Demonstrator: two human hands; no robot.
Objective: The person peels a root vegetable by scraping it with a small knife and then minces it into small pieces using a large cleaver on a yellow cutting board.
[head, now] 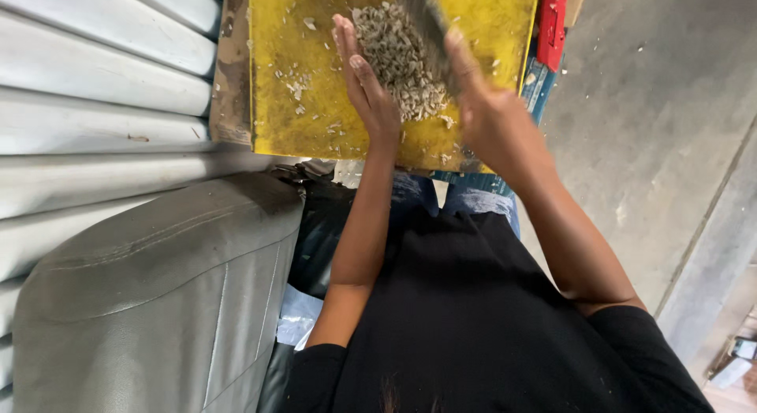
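Head view: a yellow board (315, 74) lies across the person's lap, with a heap of pale chopped bits (398, 58) on it. The left hand (367, 82) stands on edge, fingers straight and together, pressed against the heap's left side like a wall, so the bits stay gathered. The right hand (489, 113) has its grip wrapped around the handle of a knife (426, 26), the blade laid over the heap. A grey cushion (158, 302) sits at the left, beside a corrugated wall (95, 89); a red tool (552, 22) lies by the board's right edge.
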